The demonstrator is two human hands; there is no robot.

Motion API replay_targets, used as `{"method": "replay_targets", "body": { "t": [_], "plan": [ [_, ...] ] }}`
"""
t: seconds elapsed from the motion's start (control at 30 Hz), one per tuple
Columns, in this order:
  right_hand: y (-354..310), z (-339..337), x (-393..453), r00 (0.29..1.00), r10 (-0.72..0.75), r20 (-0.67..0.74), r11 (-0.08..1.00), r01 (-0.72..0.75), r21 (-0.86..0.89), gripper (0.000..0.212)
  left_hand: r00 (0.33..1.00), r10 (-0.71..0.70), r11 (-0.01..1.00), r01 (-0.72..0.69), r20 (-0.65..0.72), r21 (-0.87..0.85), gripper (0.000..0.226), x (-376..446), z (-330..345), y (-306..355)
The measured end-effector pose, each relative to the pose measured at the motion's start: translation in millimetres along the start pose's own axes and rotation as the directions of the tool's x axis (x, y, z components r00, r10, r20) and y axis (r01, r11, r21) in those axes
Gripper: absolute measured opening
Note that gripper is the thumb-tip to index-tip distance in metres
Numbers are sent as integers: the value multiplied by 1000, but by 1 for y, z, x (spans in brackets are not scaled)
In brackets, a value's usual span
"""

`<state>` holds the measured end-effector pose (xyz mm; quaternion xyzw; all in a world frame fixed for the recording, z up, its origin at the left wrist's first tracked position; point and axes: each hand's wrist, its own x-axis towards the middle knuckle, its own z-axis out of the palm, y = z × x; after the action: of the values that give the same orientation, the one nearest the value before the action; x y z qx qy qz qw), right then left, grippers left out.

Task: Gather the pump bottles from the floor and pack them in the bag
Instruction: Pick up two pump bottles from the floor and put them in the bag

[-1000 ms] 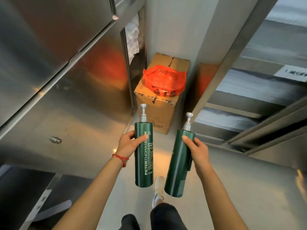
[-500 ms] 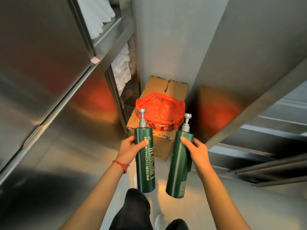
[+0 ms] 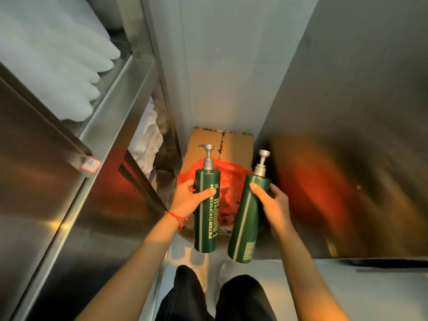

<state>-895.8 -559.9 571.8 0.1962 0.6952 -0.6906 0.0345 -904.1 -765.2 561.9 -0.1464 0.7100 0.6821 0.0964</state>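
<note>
I hold two tall dark green pump bottles with grey pump heads, both upright. My left hand (image 3: 185, 199) grips the left bottle (image 3: 206, 218), whose label faces me. My right hand (image 3: 273, 202) grips the right bottle (image 3: 247, 223), tilted slightly to the right. Behind and below them an orange plastic bag (image 3: 228, 181) lies open on top of a brown cardboard box (image 3: 234, 144) at the end of the narrow aisle. The bottles hide much of the bag.
A stainless steel cabinet (image 3: 58, 205) with shelves of folded white towels (image 3: 58, 61) lines the left side. A steel panel (image 3: 347, 135) closes the right side. My legs (image 3: 215, 297) stand on the pale floor in the tight gap.
I have walked closer to the box and bag, which now lie directly behind the two bottles. Both hands kept their grip and the bottles stayed upright.
</note>
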Motion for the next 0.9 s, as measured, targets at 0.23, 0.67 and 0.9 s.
{"method": "replay_targets", "body": {
  "t": [0.23, 0.67, 0.9],
  "plan": [
    [-8, 17, 58, 988, -127, 92, 990, 132, -53, 26, 998, 67, 996, -67, 0, 55, 38, 54, 2, 12],
    [14, 41, 133, 971, -141, 193, 949, 188, -253, 55, 993, 119, 963, -109, -23, 247, 47, 140, 2, -9],
    [43, 56, 170, 975, -157, 160, 927, 202, -317, 60, 996, 85, 918, -85, 15, 387, 61, 187, 5, -37]
  ]
}}
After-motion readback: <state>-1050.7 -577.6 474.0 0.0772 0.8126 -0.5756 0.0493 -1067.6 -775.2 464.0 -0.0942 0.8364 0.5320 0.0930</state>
